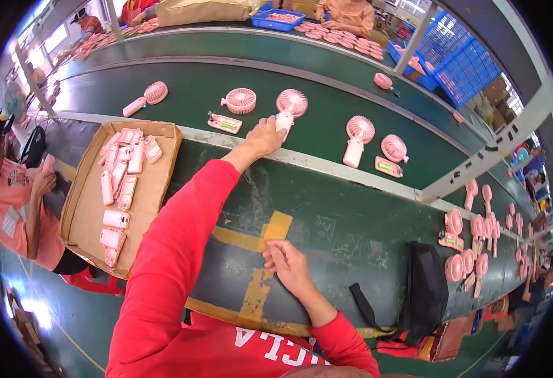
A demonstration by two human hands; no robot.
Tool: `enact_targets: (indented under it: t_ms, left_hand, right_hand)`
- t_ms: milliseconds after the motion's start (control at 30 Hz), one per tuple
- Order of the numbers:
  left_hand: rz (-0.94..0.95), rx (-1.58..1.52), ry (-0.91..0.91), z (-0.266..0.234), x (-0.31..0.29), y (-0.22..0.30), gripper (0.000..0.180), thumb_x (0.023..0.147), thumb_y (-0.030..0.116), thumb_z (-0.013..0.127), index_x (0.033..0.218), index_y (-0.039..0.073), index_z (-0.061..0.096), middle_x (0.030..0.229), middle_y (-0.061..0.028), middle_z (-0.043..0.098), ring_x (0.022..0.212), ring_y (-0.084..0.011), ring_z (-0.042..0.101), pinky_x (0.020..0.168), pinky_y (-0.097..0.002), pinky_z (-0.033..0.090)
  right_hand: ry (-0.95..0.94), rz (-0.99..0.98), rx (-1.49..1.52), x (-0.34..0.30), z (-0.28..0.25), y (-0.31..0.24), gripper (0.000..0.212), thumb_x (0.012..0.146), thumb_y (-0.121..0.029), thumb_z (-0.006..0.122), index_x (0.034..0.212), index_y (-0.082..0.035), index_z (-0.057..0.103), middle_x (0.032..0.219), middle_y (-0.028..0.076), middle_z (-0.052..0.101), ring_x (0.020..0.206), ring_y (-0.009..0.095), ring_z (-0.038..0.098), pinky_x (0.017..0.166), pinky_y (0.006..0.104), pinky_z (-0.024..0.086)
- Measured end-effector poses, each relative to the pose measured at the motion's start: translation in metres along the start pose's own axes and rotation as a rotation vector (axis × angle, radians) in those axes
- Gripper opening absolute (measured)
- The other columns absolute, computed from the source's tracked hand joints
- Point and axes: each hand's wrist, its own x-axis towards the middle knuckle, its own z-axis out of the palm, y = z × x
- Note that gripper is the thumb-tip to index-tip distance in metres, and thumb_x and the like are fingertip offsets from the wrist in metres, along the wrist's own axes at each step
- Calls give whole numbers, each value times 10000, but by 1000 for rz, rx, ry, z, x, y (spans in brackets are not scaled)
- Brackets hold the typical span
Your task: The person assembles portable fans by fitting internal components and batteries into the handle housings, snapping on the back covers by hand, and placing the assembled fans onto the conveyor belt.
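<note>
My left hand reaches across to the far belt, its fingers closed on the handle of a pink handheld fan. The fan's round head points away from me. Left of it lie a loose round fan head and an opened handle half with a green battery cell inside. Another whole fan lies to the right. Over the yellow-taped part of the bench, my right hand is held with curled fingers, and I see nothing in it.
At left a cardboard tray holds several pink handle shells. A black bag lies at right near more fans. A metal post rises beyond. A co-worker in pink sits left, and another person works across the belt.
</note>
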Motion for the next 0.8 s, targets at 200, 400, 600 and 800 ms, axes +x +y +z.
enact_targets:
  t_ms: [200, 400, 600, 800]
  left_hand:
    - [155, 721, -2, -19, 23, -58, 280, 812, 167, 522, 1062, 50, 565, 1162, -170, 506, 1050, -306, 529, 873, -453, 447]
    - [286, 732, -101, -34, 22, -60, 211, 769, 58, 525, 968, 60, 598, 1062, -124, 538, 1073, -296, 510, 832, -455, 469]
    - [556, 423, 48, -61, 4, -58, 161, 681, -46, 542, 806, 51, 571, 972, -122, 548, 973, -301, 538, 741, -424, 486]
    - [747, 224, -122, -95, -80, 23, 175, 637, -76, 549, 777, 29, 546, 824, -141, 530, 840, -346, 551, 690, -398, 477]
  right_hand:
    - [-11, 42, 14, 4, 2, -1, 198, 943, -126, 467, 1084, -13, 548, 854, 56, 638, 660, 90, 600, 580, 228, 504]
    - [6, 20, -20, 7, 0, -2, 191, 937, -111, 471, 1081, -17, 554, 838, 51, 639, 643, 84, 596, 562, 228, 505]
    - [-18, 2, 1, 9, 1, -3, 199, 940, -114, 465, 1081, -6, 553, 841, 53, 639, 645, 87, 596, 568, 222, 505]
    - [-2, 24, 287, 8, -8, 6, 254, 949, -189, 475, 1100, 5, 537, 909, 113, 633, 735, 143, 625, 637, 255, 517]
